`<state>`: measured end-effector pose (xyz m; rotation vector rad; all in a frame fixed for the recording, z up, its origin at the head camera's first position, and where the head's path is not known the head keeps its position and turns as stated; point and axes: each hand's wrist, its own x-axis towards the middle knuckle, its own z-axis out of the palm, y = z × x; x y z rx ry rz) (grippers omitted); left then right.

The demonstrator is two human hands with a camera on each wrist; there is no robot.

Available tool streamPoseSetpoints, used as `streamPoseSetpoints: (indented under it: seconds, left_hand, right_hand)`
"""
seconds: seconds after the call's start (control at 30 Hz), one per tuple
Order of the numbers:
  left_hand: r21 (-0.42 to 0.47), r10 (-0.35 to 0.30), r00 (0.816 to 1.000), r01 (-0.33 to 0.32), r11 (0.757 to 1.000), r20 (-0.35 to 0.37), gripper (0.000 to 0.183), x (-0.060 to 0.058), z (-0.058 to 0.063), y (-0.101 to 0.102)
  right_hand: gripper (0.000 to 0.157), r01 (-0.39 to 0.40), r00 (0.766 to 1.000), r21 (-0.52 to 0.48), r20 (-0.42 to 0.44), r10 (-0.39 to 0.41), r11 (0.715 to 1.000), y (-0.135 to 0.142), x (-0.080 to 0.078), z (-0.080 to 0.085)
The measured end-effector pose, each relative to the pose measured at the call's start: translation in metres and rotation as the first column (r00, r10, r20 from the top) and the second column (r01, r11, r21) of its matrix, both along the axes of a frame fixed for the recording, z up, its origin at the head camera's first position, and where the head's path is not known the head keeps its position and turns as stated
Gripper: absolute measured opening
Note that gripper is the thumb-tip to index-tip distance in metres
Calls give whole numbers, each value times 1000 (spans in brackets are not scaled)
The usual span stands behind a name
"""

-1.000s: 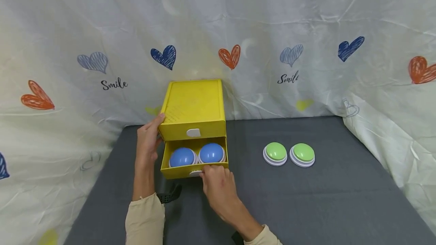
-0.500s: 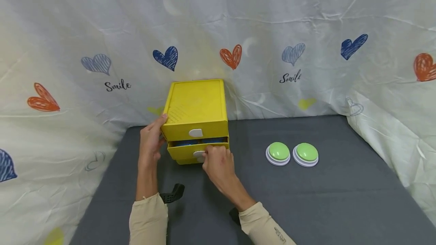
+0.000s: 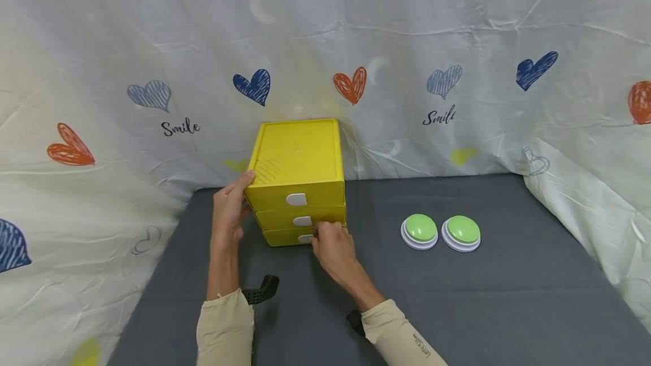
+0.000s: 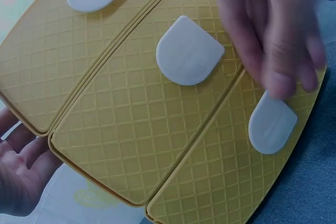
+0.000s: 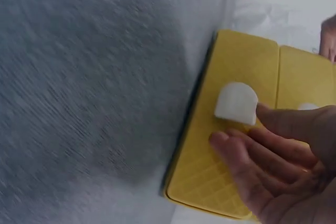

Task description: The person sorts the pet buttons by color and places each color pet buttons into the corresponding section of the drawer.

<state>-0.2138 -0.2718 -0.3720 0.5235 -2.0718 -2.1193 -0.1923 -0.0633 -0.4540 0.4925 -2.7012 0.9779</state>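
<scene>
A yellow box of three stacked drawers (image 3: pixel 300 151) stands against the backdrop, all its drawers pushed in. Each front carries a white tab handle; the middle handle (image 4: pixel 190 51) shows in the left wrist view. My left hand (image 3: pixel 227 208) steadies the box's left side, thumb at the top front corner and fingers along the wall. At the bottom drawer is my right hand (image 3: pixel 334 250), thumb tip at the edge of the bottom handle (image 5: pixel 236 103) and loosely bent fingers beside it, with a gap between thumb and fingers. The blue domes are hidden inside the middle drawer.
Two green dome buttons on white bases, a left one (image 3: pixel 421 227) and a right one (image 3: pixel 463 230), sit side by side to the right of the box on the dark grey cloth (image 3: pixel 483 298). A white heart-printed curtain (image 3: pixel 391 16) hangs behind and at both sides.
The middle drawer, holding two blue domes, has slid back in until it is shut. My right hand moved forward with it, then down to the bottom handle. My left hand stayed on the box.
</scene>
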Motion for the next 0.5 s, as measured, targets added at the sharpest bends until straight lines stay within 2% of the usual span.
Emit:
streamPoseSetpoints:
  seconds: [0.2, 0.33, 0.4, 0.5]
  left_hand:
    - [-6, -1, 1000, 1, 1000, -27, 68, 2, 0, 2]
    - [-6, -14, 999, 14, 1000, -32, 68, 3, -1, 3]
    - [-3, -13, 999, 13, 1000, -34, 68, 3, -2, 3]
    - [-8, -1, 999, 0, 1000, -34, 68, 3, -3, 2]
  right_hand:
    - [14, -1, 999, 36, -51, 3, 999, -1, 2, -10]
    - [34, 7, 994, 62, -111, 0, 998, 0, 7, -11]
    - [48, 5, 989, 78, -149, 7, 997, 2, 13, -10]
    - [62, 12, 976, 115, -219, 14, 993, 4, 26, -7]
